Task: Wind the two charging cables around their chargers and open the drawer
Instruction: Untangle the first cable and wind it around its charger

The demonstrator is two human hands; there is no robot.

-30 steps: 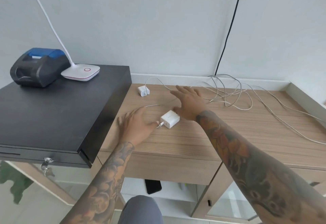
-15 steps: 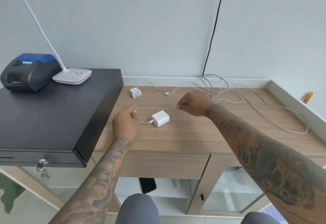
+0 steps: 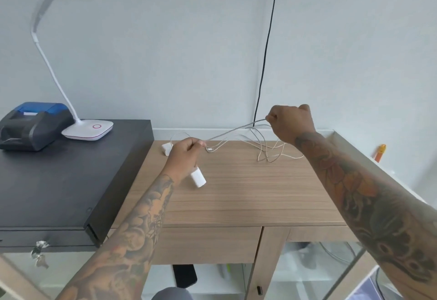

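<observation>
My left hand (image 3: 185, 155) pinches a white cable (image 3: 233, 130) close to its white charger (image 3: 198, 177), which hangs just below the hand above the wooden desk (image 3: 236, 195). My right hand (image 3: 292, 120), raised at the back right, grips the same cable farther along, so a stretch runs taut between both hands. The rest of the cables lie in loose loops (image 3: 269, 150) on the desk under the right hand. A second white charger (image 3: 167, 148) lies at the back, partly hidden by my left hand. The desk's drawer front (image 3: 208, 245) is closed.
A black cash drawer box (image 3: 71, 176) with keys (image 3: 39, 252) in its front lock stands left, carrying a receipt printer (image 3: 33, 124) and a white desk lamp (image 3: 88, 129). A black wire (image 3: 267, 46) runs down the wall. An orange item (image 3: 380, 152) sits at the right ledge.
Both hands have lifted off the desk with the cable. The charger left the desktop and now hangs under my left hand. My right hand rose and moved right, pulling the cable taut.
</observation>
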